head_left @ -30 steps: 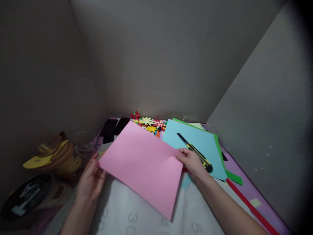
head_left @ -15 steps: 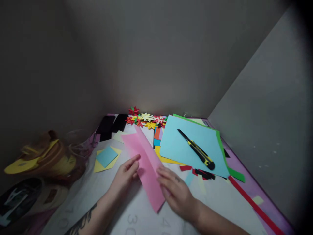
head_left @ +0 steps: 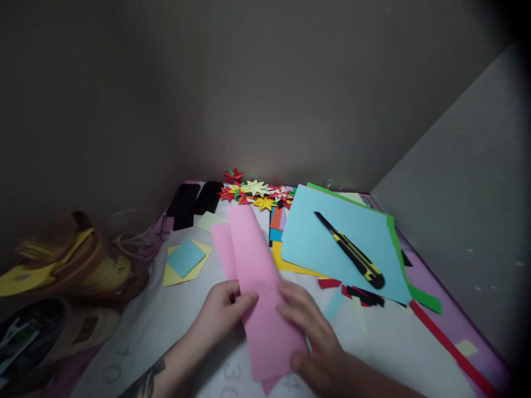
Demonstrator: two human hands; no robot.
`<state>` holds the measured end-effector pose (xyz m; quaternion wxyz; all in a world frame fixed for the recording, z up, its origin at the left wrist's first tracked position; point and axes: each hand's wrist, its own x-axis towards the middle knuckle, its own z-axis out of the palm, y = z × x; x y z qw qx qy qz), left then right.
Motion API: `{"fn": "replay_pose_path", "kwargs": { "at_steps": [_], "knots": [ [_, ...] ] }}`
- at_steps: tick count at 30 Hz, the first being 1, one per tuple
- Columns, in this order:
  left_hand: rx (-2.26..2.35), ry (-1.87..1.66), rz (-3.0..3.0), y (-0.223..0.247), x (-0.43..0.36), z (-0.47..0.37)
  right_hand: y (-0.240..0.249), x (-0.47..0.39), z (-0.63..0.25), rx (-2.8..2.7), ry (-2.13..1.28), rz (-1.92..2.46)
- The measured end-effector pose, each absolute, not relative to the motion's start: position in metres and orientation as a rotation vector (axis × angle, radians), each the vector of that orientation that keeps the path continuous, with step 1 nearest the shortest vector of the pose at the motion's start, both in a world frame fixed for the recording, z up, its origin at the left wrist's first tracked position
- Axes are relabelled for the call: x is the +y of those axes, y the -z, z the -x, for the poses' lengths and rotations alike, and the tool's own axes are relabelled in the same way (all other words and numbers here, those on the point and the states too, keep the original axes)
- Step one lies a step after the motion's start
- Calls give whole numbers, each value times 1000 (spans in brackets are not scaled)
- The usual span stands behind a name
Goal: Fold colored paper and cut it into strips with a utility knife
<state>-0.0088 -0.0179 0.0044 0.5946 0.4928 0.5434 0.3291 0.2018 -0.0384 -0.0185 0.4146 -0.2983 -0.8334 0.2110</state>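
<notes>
A sheet of pink paper is folded over lengthwise, its layers not quite lined up, so a strip of the lower layer shows at the upper left. My left hand grips its left edge, thumb on top and fingers underneath. Along the curved right side lies my right hand, slightly blurred, with its fingers and thumb at the paper's edge. Right of the hands, a black and yellow utility knife, blade out, rests on light blue paper.
Several folded paper stars lie at the back. To the left are a small blue square on yellow paper, two dark phones and a brown pot. Paper scraps and a red strip are at the right.
The upper flap of the pink paper has come over to the left, covering most of the lower layer. My left thumb is now on top of it. The view has shifted slightly.
</notes>
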Motion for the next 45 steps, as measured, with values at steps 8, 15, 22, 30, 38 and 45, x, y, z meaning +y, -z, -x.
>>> {"fn": "replay_pose_path", "kwargs": {
  "at_steps": [8,15,22,30,38,45],
  "knots": [
    [790,-624,-1102,-26,-25,14,30,-43,-195,-2003,-1008,982],
    [795,-650,-1035,-23,-23,15,33,-45,-196,-1954,-1113,950],
    [910,-691,-1132,-21,-23,16,33,-46,-193,-1905,-1157,934],
    [921,-677,-1070,-21,-23,14,34,-46,-193,-1905,-1152,929],
    [1030,-681,-1140,-23,-22,14,32,-48,-188,-1726,-1339,924],
    [1305,-686,-1206,-24,-13,22,16,-18,-196,-1160,-1621,901]
  ]
}}
